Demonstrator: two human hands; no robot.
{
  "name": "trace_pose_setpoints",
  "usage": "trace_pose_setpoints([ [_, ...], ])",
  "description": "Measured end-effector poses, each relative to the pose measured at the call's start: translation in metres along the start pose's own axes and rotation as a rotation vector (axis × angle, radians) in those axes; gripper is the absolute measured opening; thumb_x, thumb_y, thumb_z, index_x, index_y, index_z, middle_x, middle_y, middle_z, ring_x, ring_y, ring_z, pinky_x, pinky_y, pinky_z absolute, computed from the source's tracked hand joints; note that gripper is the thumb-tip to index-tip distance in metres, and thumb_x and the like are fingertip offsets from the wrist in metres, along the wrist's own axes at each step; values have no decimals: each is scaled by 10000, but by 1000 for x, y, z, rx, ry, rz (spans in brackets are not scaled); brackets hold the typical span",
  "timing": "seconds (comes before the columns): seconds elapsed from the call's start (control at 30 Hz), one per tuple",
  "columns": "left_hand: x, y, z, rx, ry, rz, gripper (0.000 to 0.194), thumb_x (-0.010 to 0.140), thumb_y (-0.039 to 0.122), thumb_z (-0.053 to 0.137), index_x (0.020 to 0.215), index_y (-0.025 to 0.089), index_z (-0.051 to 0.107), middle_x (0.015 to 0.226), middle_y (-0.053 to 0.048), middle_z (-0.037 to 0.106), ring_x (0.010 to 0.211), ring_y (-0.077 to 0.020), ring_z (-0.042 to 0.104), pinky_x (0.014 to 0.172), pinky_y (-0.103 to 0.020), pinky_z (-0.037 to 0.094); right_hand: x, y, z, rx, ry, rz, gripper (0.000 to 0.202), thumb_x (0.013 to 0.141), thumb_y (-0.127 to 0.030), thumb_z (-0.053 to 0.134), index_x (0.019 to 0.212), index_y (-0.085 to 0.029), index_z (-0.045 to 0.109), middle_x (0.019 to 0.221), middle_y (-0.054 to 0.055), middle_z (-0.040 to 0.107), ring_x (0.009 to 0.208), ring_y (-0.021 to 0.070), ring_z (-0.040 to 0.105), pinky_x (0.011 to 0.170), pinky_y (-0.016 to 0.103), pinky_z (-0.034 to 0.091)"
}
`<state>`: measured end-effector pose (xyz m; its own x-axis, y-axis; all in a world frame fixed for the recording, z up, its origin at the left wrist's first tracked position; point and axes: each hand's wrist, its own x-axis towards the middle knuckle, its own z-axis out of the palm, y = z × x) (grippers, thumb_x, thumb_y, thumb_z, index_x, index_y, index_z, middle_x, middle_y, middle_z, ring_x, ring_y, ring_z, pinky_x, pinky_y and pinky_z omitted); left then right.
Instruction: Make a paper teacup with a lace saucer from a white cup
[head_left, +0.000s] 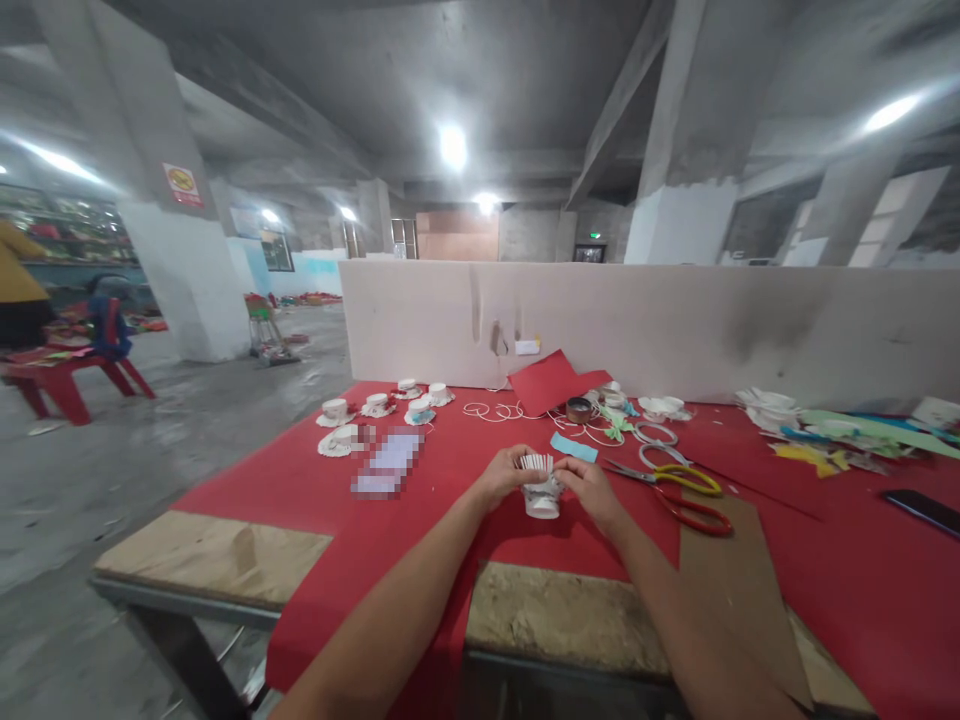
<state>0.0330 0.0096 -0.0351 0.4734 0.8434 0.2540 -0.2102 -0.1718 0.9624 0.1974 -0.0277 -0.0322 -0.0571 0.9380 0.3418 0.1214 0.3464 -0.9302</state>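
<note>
Red tbl (247, 470): L hand (504, 478) & R hand (589, 488) pinching cup (541, 505), prob. working striped rim (537, 462); next needs steady L.

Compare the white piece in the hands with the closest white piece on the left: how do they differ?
The held piece is between the left hand and right hand; the left piece rests untouched on the red sheet. The held piece shows narrow strips standing at its top; the left piece shows a scalloped edge at its base. Both are white.
</note>
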Motion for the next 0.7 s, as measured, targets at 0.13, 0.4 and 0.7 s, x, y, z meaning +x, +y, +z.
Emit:
trace_pose_setpoints([
  [0.13, -1, 4, 1, 39, -39, 11, 424, 496, 306, 798, 807, 109, 588, 677, -5, 582, 610, -107, 515, 599, -224, 395, 1, 3, 0, -53, 13, -50, 132, 659, -282, 577, 620, -162, 615, 572, -5, 566, 558, 137, 485, 555, 250, 373],
  [0.4, -1, 7, -2, 76, -53, -26, 402, 491, 376, 791, 694, 106, 572, 606, 10, 555, 561, -100, 502, 555, -216, 371, -2, 1, 2, -96, -20, -88, 141, 680, -288, 564, 658, -154, 604, 593, -8, 569, 566, 128, 501, 559, 236, 386],
  [0.7, -2, 4, 1, 77, -33, -6, 341, 544, 344, 754, 670, 121, 530, 579, 26, 520, 523, -80, 466, 502, -196, 331, -3, -1, 2, -85, -47, -84, 139, 693, -293, 564, 673, -157, 586, 609, -7, 561, 576, 128, 506, 567, 237, 393],
])
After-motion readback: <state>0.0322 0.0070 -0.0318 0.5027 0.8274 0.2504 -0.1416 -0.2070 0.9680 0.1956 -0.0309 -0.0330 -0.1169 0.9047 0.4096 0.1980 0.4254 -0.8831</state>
